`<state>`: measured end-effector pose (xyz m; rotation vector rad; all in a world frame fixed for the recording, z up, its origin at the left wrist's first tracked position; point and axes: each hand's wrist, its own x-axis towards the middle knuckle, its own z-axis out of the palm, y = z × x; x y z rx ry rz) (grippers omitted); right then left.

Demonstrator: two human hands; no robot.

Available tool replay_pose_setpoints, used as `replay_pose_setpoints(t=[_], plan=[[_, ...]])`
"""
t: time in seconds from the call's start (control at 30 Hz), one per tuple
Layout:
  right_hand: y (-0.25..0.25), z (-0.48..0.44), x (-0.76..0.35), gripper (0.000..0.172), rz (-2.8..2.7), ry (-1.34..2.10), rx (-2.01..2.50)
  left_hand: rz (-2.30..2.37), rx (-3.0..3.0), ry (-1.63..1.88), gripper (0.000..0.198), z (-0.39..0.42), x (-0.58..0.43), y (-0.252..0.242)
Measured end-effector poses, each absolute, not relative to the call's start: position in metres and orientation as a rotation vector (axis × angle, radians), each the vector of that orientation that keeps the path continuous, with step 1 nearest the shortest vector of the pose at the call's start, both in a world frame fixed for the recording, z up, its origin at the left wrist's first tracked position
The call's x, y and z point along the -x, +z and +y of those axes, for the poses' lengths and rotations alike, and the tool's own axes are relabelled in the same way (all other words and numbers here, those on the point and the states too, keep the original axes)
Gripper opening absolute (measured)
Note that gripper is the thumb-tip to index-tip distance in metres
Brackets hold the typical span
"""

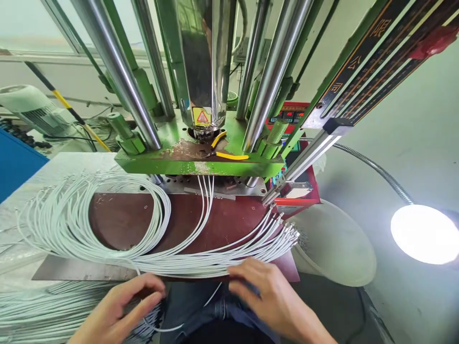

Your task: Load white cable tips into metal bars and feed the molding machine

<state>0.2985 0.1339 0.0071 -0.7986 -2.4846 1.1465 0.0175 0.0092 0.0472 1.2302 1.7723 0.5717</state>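
A thick bundle of thin white cables (107,224) loops across a dark brown work plate (222,224). Their stripped ends (287,234) fan out to the right. A few cables (206,191) run up under the green press (201,162). My left hand (122,310) lies at the plate's near edge, fingers stretched flat over the cables hanging there. My right hand (265,291) rests on the bundle near its right end, fingers curled down onto the cables.
Yellow-handled cutters (225,150) lie on the green press bed among steel columns (122,81). A red control box (297,186) and a light curtain bar (308,157) stand right. A lit lamp (425,234) glares at far right. A white bucket (333,243) sits below.
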Motion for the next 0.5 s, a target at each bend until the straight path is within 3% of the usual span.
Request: replay_pose_setpoints(t=[0.23, 0.37, 0.5], plan=[[0.001, 0.228, -0.235, 0.025, -2.691, 0.31, 1.228, 2.108, -1.825, 0.354, 0.019, 0.081, -0.057, 0.018], [-0.001, 0.254, -0.204, 0.024, -2.775, 0.229, 1.282, 2.216, -1.87, -0.041, 0.01, 0.106, -0.055, 0.012], [-0.006, 0.257, -0.21, 0.021, -2.87, 0.207, 1.289, 2.191, -1.872, -0.096, 0.01, 0.116, -0.048, 0.019]])
